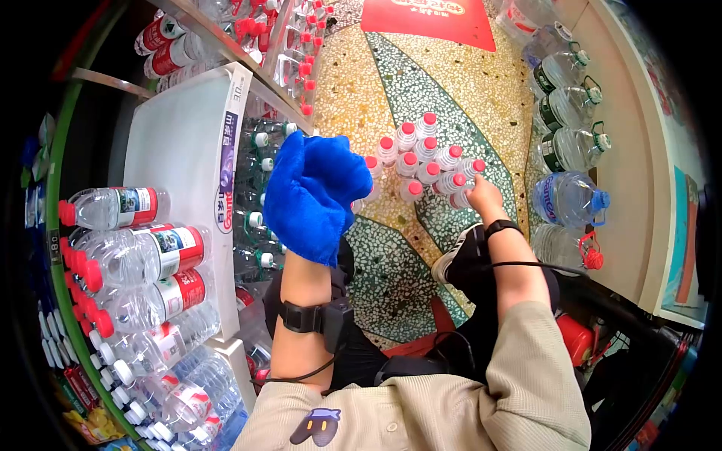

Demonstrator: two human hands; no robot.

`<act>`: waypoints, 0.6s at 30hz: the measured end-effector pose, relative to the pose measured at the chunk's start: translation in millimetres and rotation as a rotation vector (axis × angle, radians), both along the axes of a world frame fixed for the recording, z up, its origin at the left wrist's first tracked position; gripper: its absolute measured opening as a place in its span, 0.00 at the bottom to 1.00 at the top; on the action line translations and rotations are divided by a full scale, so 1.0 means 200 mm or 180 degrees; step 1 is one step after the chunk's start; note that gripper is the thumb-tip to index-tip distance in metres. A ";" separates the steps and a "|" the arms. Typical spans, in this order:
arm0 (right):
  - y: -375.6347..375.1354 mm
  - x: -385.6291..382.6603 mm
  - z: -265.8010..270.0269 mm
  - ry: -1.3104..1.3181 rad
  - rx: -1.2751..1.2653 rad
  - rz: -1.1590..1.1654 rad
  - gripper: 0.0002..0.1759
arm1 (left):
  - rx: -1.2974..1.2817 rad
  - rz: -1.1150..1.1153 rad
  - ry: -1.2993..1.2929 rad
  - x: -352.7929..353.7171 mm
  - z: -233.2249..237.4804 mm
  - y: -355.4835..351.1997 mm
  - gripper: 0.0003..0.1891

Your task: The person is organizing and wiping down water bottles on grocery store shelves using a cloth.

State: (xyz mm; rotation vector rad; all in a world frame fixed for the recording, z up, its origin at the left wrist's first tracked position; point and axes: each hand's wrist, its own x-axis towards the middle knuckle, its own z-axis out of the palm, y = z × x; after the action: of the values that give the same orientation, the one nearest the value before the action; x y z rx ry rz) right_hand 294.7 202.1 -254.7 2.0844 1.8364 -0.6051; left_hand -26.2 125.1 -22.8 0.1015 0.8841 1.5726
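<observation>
A blue plush cloth [312, 199] covers my left hand [323, 180] down to the wrist, so its fingers are hidden. A red-capped bottle [371, 163] shows just beside the cloth's right edge. On the floor stands a cluster of clear plastic bottles [427, 171] with red caps, upright and close together. My right hand [485, 197] is closed on the nearest right-hand bottle [460, 198] of this cluster, just below its cap. Black bands are strapped round both wrists.
Large water bottles [565, 150] line the right wall beside a white cabinet [639, 150]. On the left, bottles [169, 252] lie stacked by a white box [180, 135], with shelves of bottles [259, 188] behind. A red mat [429, 22] lies ahead; a red fire extinguisher [575, 338] stands low right.
</observation>
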 end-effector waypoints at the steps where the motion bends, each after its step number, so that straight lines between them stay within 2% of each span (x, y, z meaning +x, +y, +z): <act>1: 0.02 0.01 0.03 0.0049 0.0054 0.0111 0.21 | 0.0041 -0.0026 -0.0051 -0.01 0.00 0.00 0.23; 4: 0.11 0.01 0.24 0.0204 -0.0065 0.1300 0.14 | 0.0273 -0.0125 -0.0102 -0.03 0.01 -0.02 0.21; 7: 0.03 -0.16 0.89 0.0678 0.0056 0.1801 0.11 | 0.1123 -0.0379 -0.0074 -0.08 -0.07 -0.05 0.27; 8: -0.03 -0.22 1.10 0.0887 0.0182 0.1846 0.12 | 0.1157 -0.0490 -0.0013 -0.09 -0.08 -0.05 0.28; 10: -0.15 -0.28 1.46 0.1432 0.0747 0.1741 0.15 | 0.1067 0.0014 0.0228 -0.04 -0.19 -0.03 0.28; 13: -0.29 -0.32 1.80 0.2508 0.1529 0.1494 0.13 | 0.1213 -0.0307 0.1411 -0.05 -0.16 -0.04 0.28; 14: -0.34 -0.35 1.89 0.2815 0.1705 0.1208 0.13 | 0.0771 -0.0380 0.2699 -0.05 -0.14 -0.04 0.28; 16: -0.38 -0.38 1.96 0.3448 0.2080 0.0887 0.14 | 0.0441 -0.0124 0.4235 -0.04 -0.09 -0.05 0.25; 18: -0.36 -0.41 1.93 0.4119 0.2459 0.0807 0.15 | 0.0765 0.0504 0.4764 -0.03 -0.04 -0.09 0.22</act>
State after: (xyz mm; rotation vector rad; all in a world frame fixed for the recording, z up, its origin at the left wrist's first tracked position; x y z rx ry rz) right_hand 212.8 130.0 132.2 1.8238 3.3951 -1.6190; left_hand -31.4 107.8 -31.4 1.5520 1.8167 1.5976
